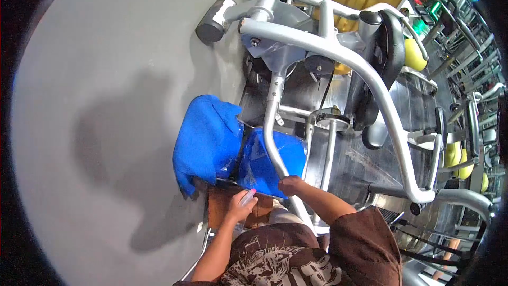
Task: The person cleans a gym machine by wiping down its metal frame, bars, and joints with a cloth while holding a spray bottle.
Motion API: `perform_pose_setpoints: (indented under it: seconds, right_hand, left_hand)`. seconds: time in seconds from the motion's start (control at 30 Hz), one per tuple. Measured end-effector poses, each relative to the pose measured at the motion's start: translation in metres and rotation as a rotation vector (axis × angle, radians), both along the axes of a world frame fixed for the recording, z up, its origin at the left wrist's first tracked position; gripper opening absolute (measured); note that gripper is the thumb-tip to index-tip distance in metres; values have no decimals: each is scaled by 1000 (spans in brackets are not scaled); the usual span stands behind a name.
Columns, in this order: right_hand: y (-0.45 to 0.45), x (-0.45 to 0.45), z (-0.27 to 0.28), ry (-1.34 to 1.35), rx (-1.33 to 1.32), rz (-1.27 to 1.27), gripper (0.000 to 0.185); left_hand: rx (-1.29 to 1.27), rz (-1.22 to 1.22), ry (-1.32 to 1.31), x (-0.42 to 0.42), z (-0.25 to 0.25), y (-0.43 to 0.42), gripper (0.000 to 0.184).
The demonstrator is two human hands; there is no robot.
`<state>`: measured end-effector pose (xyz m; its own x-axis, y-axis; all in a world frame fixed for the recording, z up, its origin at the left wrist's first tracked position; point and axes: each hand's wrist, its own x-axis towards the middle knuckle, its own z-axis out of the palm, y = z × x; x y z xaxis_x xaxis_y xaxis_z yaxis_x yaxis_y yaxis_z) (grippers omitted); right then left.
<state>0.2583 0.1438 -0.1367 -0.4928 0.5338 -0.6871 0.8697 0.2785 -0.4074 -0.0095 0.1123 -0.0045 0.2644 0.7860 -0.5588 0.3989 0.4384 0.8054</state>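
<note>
My left hand [241,207] is closed round a clear spray bottle [246,197] with a pink nozzle tip; my fingers and palm hide much of its body. My right hand [291,185] wraps round the bent silver tube [272,137] of a gym machine. Just beyond both hands sit two blue pads, the right one [259,161] glossy with clear plastic on it. A blue towel [203,135] drapes over the left pad and hangs down its side, touched by neither hand.
The machine's large curved silver frame [370,77] arches to the right, with a black pad [389,58] inside it. A black-capped tube end [212,24] juts out near the grey wall [106,63]. Further gym machines with yellow parts [415,54] stand at right.
</note>
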Motion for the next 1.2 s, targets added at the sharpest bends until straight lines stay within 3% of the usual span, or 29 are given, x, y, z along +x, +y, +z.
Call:
perform_pose_setpoints:
  seconds: [0.07,0.1,0.2,0.33,0.37,0.43,0.47,0.53,0.63,0.77,0.87,0.9,0.97,1.0,1.03,1.13,1.2]
  right_hand:
    - [-1,14,-53,217,-127,-169,35]
    - [12,7,37,50,-4,-269,46]
    - [16,27,38,106,268,-625,42]
    - [-23,36,24,263,-118,-963,35]
    - [-45,34,13,488,-86,-968,33]
    - [-60,24,70,293,40,-731,32]
    - [-68,29,59,390,-8,-699,31]
    - [-65,26,44,464,93,-803,32]
    - [-51,11,8,612,441,-1216,37]
    - [-54,6,28,283,226,-1161,42]
    - [-72,11,8,-9,105,-1155,38]
    - [-76,18,29,98,-32,-1304,35]
    - [-77,28,-5,165,147,-1270,39]
    - [-70,27,15,198,234,-1248,43]
    - [-51,30,34,163,151,-1208,38]
    - [-14,18,30,376,422,-1340,40]
    - [-5,8,33,341,386,-1237,44]
  left_hand:
    - [-15,-4,1,1,1,1,24]
    - [-26,-1,6,-1,0,0,24]
    - [-32,-32,35,2,-2,0,25]
    - [-25,-38,11,6,-3,-1,26]
    - [-37,-40,12,8,-1,-1,26]
    - [-46,-36,8,8,-1,2,26]
    - [-45,-35,2,8,-4,1,26]
    - [-31,-35,-8,7,-8,4,27]
    - [18,-59,2,8,-15,0,28]
    - [44,-96,29,10,-15,0,27]
    - [-6,-66,-5,10,-12,0,26]
    - [-19,-51,-20,10,-14,0,25]
    - [21,-61,-32,8,-17,0,23]
    - [39,-64,-38,8,-18,-1,22]
    - [44,-64,-41,7,-19,-2,22]
    - [69,-65,-43,14,-15,1,21]
    - [81,-69,-20,15,-10,1,21]
